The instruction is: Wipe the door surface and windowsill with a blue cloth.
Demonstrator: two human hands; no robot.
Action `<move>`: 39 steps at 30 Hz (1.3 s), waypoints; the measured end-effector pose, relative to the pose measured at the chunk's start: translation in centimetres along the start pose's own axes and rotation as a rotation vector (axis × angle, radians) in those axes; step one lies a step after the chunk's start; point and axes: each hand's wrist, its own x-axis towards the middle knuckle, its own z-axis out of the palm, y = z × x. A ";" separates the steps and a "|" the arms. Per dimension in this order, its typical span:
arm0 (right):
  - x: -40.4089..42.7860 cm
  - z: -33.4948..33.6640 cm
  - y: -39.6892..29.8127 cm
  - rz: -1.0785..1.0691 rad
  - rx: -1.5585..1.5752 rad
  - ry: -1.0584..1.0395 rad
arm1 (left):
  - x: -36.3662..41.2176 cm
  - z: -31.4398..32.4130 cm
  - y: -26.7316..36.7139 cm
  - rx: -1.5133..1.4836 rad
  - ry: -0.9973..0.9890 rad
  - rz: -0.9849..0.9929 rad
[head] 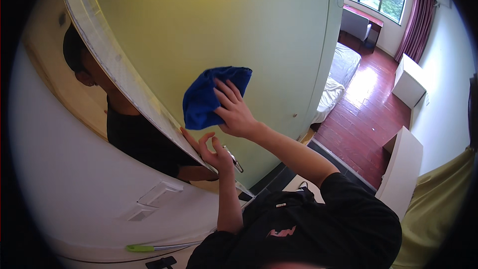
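A blue cloth (pixel 201 97) is spread under my right hand (pixel 237 116), whose fingers press flat over its right part. Behind the cloth stands a pale green panel (pixel 276 45); whether the cloth touches it, I cannot tell. Lower and to the left, my left hand (pixel 216 155) has its fingers apart, some of them resting along the edge of a mirror (pixel 149 149). Thumb and forefinger curve towards each other with nothing seen between them. Just right of that hand is a metal handle (pixel 233 158). The mirror reflects a person in a dark top.
Switch plates (pixel 160 194) sit on the white wall (pixel 93 172). A green-handled pole (pixel 140 248) lies below. To the right are a bed (pixel 336 78), red wooden flooring (pixel 366 116), white cabinets (pixel 401 168), a chair (pixel 354 24), a desk (pixel 368 16) and a yellow-green cloth (pixel 440 198).
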 end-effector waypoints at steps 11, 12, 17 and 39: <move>2.0 -0.8 0.2 0.077 0.016 0.149 | -0.7 -0.3 -1.4 -0.128 -0.025 -0.215; 1.6 -0.6 -0.3 0.007 0.033 0.035 | -0.7 -0.3 -1.4 -0.144 -0.027 -0.239; 1.9 -1.2 0.6 -0.130 0.005 -0.077 | -0.2 0.2 0.2 0.046 0.037 -0.024; 2.4 -0.6 2.2 0.248 -0.005 0.369 | -1.7 -0.2 -3.2 -0.199 0.025 -0.349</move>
